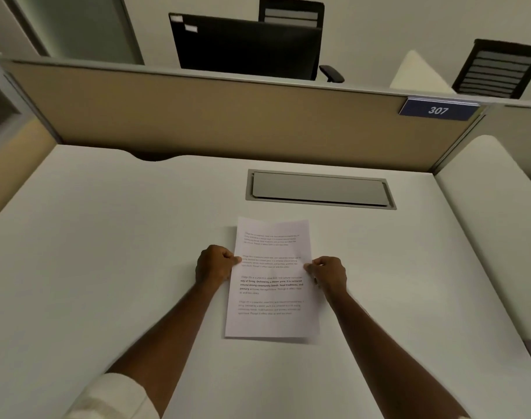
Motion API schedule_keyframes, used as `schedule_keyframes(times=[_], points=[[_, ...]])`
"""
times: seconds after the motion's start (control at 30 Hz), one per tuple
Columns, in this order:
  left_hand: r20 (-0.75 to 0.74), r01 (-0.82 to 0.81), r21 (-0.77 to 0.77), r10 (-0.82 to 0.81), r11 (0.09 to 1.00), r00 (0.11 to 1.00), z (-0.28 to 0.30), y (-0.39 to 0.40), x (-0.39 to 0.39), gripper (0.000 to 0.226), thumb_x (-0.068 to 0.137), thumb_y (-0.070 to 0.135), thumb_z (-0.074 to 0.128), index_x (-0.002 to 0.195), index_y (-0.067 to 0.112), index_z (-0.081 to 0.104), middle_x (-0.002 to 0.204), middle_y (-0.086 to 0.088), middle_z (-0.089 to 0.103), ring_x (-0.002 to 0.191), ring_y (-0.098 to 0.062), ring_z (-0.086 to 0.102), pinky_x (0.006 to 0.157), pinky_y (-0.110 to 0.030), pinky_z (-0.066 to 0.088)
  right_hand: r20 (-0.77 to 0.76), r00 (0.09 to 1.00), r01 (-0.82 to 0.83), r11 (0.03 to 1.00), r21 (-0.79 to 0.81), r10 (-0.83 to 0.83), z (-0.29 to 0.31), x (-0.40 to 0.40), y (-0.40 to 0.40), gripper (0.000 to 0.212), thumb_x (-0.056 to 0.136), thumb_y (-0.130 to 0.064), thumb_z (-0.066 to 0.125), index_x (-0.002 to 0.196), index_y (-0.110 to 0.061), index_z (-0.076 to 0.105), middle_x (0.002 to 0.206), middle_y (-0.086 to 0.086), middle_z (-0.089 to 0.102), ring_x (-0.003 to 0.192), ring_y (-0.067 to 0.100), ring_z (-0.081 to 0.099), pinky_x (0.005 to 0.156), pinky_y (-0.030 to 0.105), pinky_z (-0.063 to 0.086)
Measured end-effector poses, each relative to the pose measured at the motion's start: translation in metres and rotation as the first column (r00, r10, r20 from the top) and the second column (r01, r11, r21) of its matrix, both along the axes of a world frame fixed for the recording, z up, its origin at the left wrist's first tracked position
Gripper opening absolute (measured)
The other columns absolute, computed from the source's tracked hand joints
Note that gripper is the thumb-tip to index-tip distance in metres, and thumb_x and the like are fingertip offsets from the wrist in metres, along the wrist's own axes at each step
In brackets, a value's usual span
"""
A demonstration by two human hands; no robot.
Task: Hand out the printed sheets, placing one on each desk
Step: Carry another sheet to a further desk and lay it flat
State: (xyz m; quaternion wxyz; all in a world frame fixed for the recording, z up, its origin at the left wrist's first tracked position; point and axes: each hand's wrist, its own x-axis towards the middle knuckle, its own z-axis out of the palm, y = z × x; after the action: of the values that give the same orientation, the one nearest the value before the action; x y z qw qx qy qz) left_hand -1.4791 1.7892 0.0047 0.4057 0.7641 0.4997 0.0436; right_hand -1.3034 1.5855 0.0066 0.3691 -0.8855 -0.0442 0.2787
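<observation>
A white printed sheet [272,285] with several short paragraphs of text lies lengthwise over the white desk [107,252], near its middle. My left hand [215,264] pinches the sheet's left edge between thumb and fingers. My right hand [329,275] pinches the right edge at about the same height. The sheet's near end rests flat on the desk; the far end looks slightly lifted and wavy. I see only this one sheet, or a thin stack; I cannot tell which.
A grey cable-access flap [320,189] is set into the desk just beyond the sheet. A tan partition [213,116] with a blue "307" plate [438,109] closes the far side. Behind it stand a dark monitor [246,46] and two black chairs.
</observation>
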Motion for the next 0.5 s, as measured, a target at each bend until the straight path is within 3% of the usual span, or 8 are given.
schedule_keyframes(times=[0.13,0.33,0.5], points=[[-0.054,0.041,0.035,-0.039,0.999,0.998,-0.006,0.004,0.004,0.027,0.083,0.034,0.078,0.077,0.008,0.074,0.075,-0.006,0.076,0.065,-0.024,0.072,0.068,-0.039,0.063,0.032,0.999,-0.021,0.998,-0.055,0.022,-0.008,0.004,0.003,0.018,0.08,-0.034,0.075,0.085,-0.017,0.073,0.089,0.007,0.077,0.084,0.029,0.073,0.083,0.037,0.059],[-0.124,0.077,0.134,-0.061,0.988,0.99,-0.013,0.006,0.01,0.03,0.082,0.038,0.078,0.072,0.012,0.068,0.072,-0.002,0.071,0.064,-0.018,0.065,0.059,-0.026,0.047,0.078,0.995,-0.049,0.992,-0.116,0.058,-0.015,0.005,0.004,0.016,0.08,-0.034,0.074,0.079,-0.02,0.066,0.087,0.002,0.073,0.082,0.025,0.07,0.073,0.031,0.052],[-0.148,0.094,0.222,-0.062,0.97,0.987,-0.016,0.006,0.007,0.032,0.081,0.044,0.078,0.077,0.016,0.063,0.078,0.0,0.071,0.068,-0.018,0.064,0.063,-0.028,0.052,0.162,0.984,-0.058,0.989,-0.134,0.08,-0.017,0.0,0.004,0.016,0.081,-0.036,0.071,0.086,-0.025,0.06,0.09,-0.004,0.067,0.084,0.022,0.064,0.074,0.034,0.051]])
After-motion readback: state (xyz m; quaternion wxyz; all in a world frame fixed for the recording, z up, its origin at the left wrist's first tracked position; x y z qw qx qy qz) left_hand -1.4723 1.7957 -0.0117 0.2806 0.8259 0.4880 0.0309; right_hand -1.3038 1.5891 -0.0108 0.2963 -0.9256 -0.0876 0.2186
